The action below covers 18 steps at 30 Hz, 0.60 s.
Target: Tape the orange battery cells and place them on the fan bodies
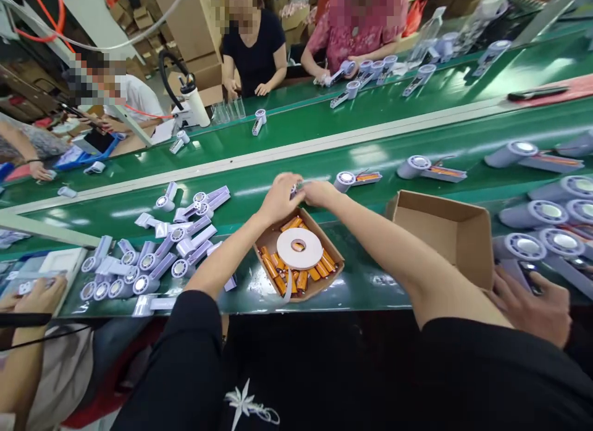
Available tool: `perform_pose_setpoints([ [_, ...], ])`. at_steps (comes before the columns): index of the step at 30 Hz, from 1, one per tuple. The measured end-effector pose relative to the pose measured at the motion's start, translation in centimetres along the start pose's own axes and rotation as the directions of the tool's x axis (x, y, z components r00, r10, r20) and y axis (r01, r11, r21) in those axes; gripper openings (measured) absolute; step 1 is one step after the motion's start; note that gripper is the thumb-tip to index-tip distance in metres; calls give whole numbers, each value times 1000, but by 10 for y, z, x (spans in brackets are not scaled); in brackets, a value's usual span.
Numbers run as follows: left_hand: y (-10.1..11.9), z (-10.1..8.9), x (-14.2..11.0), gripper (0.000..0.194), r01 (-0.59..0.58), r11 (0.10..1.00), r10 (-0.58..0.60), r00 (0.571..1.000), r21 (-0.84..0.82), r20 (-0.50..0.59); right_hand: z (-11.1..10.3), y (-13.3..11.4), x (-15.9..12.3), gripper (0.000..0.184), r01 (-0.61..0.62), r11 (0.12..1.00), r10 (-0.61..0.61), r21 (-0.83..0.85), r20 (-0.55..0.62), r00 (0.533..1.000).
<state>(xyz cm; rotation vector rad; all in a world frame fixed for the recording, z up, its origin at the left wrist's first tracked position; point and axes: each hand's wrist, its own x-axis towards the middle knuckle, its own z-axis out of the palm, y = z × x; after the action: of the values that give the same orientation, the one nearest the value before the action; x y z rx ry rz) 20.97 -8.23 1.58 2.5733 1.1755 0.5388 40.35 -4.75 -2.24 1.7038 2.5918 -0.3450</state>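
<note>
My left hand (280, 197) and my right hand (319, 194) meet over the far edge of a cardboard box. Fingers of both hands are closed together around something small, mostly hidden, with a dark, shiny bit showing. Below them, the cardboard box (334, 271) holds many orange cylindrical batteries (302, 280). A roll of white tape (309, 241) lies flat on the batteries, its loose end hanging toward the near rim. Just right of my hands, a lilac handheld fan (345, 181) lies with its handle open and orange inside.
Many lilac fans (148, 262) are heaped at left. An open cardboard box (440, 218) stands at right, beside more fans (532, 213) and another person's hand (532, 304). A co-worker's hand (44, 294) is at far left. People sit across the green belt (296, 125).
</note>
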Motion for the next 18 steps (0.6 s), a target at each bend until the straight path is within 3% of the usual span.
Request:
perform_pose_setpoints([
  [1,8,-11,-26,41,-167,986,166,981,-5,96,0,1,-3,35,-3,1000,3,15,-33,999],
  [3,19,-26,-72,58,-385,923,369,870,-18,327,-2,2,-12,34,-7,998,13,55,-99,995],
  [5,21,-28,-100,72,-437,898,367,810,54,458,-6,0,-28,35,-33,996,46,79,-164,985],
  [8,21,-17,-111,66,-453,885,343,788,105,511,-14,-9,-74,37,-64,980,132,190,-365,922],
  [9,22,-16,-112,59,-460,883,364,793,89,489,-15,-15,-96,37,-55,958,185,280,-462,867],
  [11,25,-21,-121,50,-452,890,402,844,65,355,-13,-33,-146,33,19,859,337,512,-592,732],
  [12,27,-27,-129,47,-429,901,402,882,65,246,-9,-46,-170,35,44,785,400,618,-560,725],
  [13,30,-33,-140,45,-396,916,386,914,69,122,-2,-62,-192,39,62,701,416,711,-478,774],
  [15,35,-45,-166,42,-333,940,339,935,76,-104,13,-104,-220,43,102,524,214,845,-247,945],
  [16,37,-49,-178,43,-312,947,322,929,82,-182,21,-128,-226,44,110,446,66,888,-155,986],
  [18,37,-55,-200,46,-286,952,304,915,105,-265,34,-176,-225,48,154,343,-186,926,-94,978],
])
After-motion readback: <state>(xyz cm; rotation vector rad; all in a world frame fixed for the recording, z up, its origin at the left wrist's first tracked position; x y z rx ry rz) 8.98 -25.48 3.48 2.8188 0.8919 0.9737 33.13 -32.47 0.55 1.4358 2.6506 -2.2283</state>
